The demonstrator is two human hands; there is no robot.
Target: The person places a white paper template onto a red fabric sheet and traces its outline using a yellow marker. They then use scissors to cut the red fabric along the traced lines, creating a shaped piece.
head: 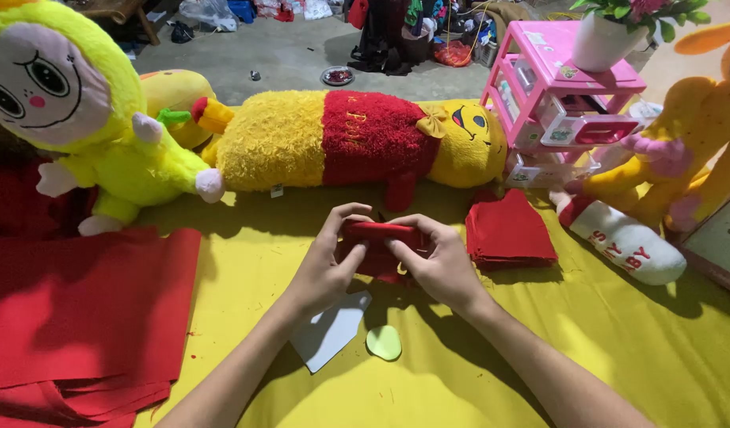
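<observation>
My left hand (327,265) and right hand (438,265) both pinch a folded piece of red felt (381,235) above the yellow counter (539,341), mid-fold I judge, so next I must press the crease evenly.

Layout on the table (618,349): at centre, both hands (321,265) (440,265) meet on a folded felt piece (381,235); nearer the viewer lie a paper template (331,329) and, just to its right, a small oval cutout (384,342). Felt sheets (80,309) lie left, a stack of felt squares (507,230) right. Behind lies a long plush bolster (341,139), a plush doll (72,103) at its left and a plastic drawer unit (563,95) at its right
</observation>
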